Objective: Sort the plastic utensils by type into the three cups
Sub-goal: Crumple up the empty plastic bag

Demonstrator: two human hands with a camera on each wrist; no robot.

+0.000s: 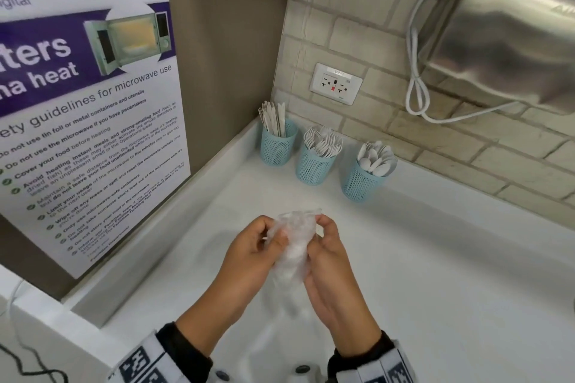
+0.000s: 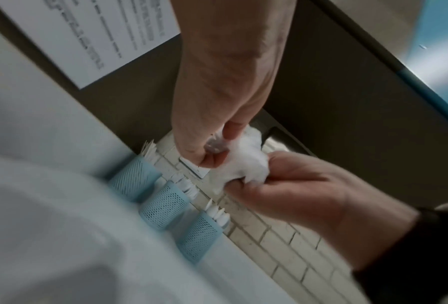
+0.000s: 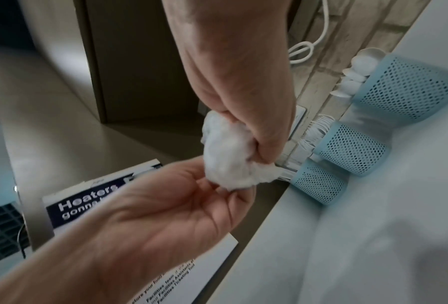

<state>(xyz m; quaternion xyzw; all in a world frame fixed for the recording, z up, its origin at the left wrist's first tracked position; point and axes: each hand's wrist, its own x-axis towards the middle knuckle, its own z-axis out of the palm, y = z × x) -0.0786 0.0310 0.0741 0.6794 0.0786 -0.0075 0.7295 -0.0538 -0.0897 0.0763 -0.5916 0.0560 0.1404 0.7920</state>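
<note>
Both hands hold a crumpled clear plastic wrapper (image 1: 292, 246) above the white counter (image 1: 435, 258). My left hand (image 1: 273, 236) pinches its left side and my right hand (image 1: 320, 227) pinches its top right edge. The left wrist view shows the left hand (image 2: 217, 148) and right hand (image 2: 246, 181) gripping the wrapper (image 2: 243, 160). Three blue mesh cups stand along the back wall. The left cup (image 1: 277, 146) holds knives, the middle cup (image 1: 314, 165) holds forks, and the right cup (image 1: 362, 180) holds spoons. Whether a utensil is inside the wrapper cannot be told.
A microwave guideline poster (image 1: 93, 121) leans on the left wall. A wall outlet (image 1: 336, 84) sits above the cups. A steel wall unit (image 1: 510, 28) with a looped white cable (image 1: 417, 96) hangs at the upper right. The counter's raised left edge (image 1: 174, 205) runs diagonally.
</note>
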